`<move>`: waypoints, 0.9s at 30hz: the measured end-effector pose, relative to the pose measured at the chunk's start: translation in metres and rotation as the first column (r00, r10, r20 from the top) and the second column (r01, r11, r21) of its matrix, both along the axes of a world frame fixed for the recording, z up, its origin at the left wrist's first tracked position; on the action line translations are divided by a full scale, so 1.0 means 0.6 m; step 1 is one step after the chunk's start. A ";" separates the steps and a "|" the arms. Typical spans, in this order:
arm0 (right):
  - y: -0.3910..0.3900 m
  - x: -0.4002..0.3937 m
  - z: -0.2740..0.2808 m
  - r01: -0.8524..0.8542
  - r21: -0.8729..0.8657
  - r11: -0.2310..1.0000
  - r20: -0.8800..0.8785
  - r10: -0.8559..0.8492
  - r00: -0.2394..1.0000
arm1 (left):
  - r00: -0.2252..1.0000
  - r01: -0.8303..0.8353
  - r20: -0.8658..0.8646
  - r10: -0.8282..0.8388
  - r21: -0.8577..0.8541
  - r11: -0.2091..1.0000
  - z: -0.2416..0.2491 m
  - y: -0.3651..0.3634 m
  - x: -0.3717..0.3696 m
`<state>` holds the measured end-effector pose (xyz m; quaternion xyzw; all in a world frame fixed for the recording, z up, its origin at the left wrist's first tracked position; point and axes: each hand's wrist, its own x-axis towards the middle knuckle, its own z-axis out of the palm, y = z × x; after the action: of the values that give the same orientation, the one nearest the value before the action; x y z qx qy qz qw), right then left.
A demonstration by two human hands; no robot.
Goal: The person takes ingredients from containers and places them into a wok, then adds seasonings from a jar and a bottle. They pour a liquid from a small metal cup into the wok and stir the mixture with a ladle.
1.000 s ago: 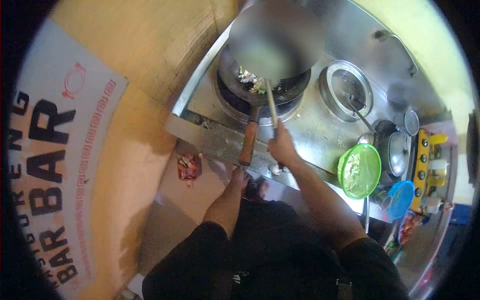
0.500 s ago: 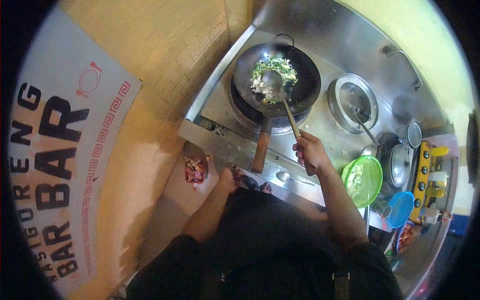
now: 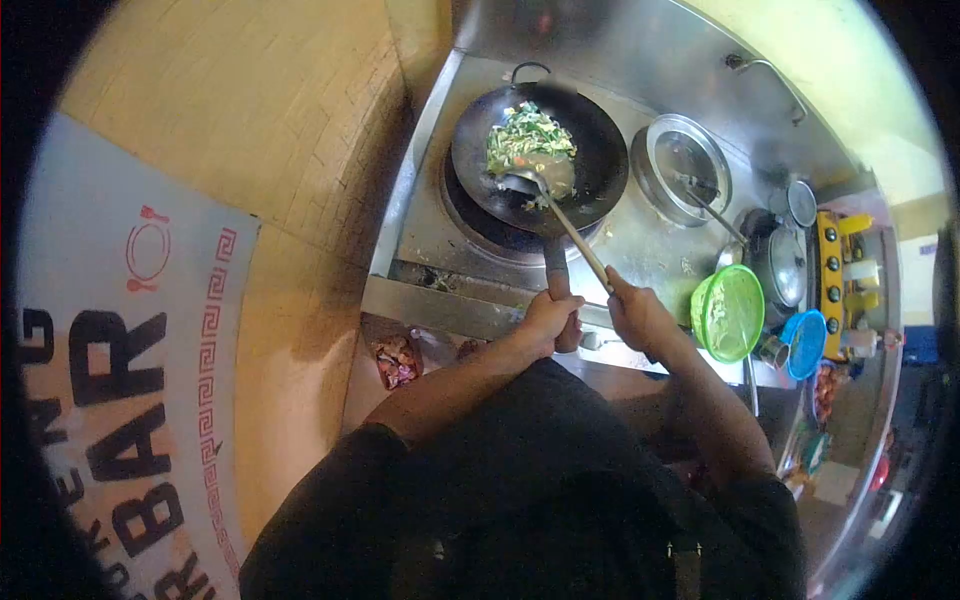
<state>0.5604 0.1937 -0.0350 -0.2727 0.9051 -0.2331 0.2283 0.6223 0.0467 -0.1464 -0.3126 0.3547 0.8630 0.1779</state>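
Note:
A dark wok point(image 3: 600, 165) sits on the burner, holding chopped greens point(image 3: 530, 138) mixed with pale pieces, with a little liquid at the near side. My left hand point(image 3: 548, 322) is wrapped round the wok's wooden handle point(image 3: 557, 265). In my right hand point(image 3: 638, 318) is the shaft of a ladle point(image 3: 580, 240), gripped near its end. The ladle's bowl rests low in the wok, touching the near edge of the food. A faint haze blurs the wok's far rim.
Right of the wok stands a round metal pan point(image 3: 684, 212) with a utensil in it. Beyond are a green basket point(image 3: 733, 312), a lidded pot point(image 3: 785, 265), a blue basket point(image 3: 806, 345) and squeeze bottles point(image 3: 858, 272). A tub of reddish food point(image 3: 397, 360) is at lower left. A wall borders the left.
My left hand has come up from below the counter edge and taken hold of the wok handle. The ladle's bowl has moved from atop the food to its near side.

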 end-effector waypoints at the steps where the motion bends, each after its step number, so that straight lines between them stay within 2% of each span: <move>1: -0.009 -0.006 0.001 0.012 0.077 0.997 -0.056 -0.008 0.998 | 1.000 0.006 0.027 -0.007 0.036 0.999 0.006 0.002 0.000; 5: -0.033 -0.057 -0.053 -0.062 0.188 0.980 -0.322 0.121 0.939 | 0.999 -0.004 0.054 0.003 0.012 1.000 0.008 0.004 0.005; 9: -0.031 -0.077 0.020 -0.112 0.553 0.826 -0.228 0.279 0.933 | 0.999 0.008 0.044 -0.012 0.092 0.996 0.007 -0.007 0.002; 10: -0.012 -0.080 0.038 -0.119 0.598 0.793 -0.226 0.310 0.924 | 0.999 0.008 0.038 -0.013 0.124 0.992 0.008 -0.009 0.004; 15: 0.042 -0.101 0.130 -0.100 0.683 0.723 -0.232 0.346 0.909 | 0.999 0.024 0.020 -0.029 0.196 0.980 0.024 -0.012 0.006; 21: 0.078 -0.085 0.271 -0.141 0.651 0.746 -0.266 0.399 0.878 | 1.000 0.009 -0.018 -0.005 0.222 0.975 0.033 -0.002 0.003; 24: 0.022 -0.046 0.346 -0.084 0.774 0.628 -0.168 0.332 0.928 | 1.000 0.008 -0.006 -0.007 0.210 0.978 0.035 0.004 0.000; 27: -0.007 -0.027 0.342 -0.086 0.866 0.494 -0.100 0.338 0.936 | 1.000 0.011 0.009 -0.014 0.236 0.972 0.030 0.008 -0.005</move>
<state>0.5440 0.1895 0.1704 -0.2638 0.8828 0.3057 0.2401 0.6194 0.0516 -0.1284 -0.2915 0.2509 0.8962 0.2210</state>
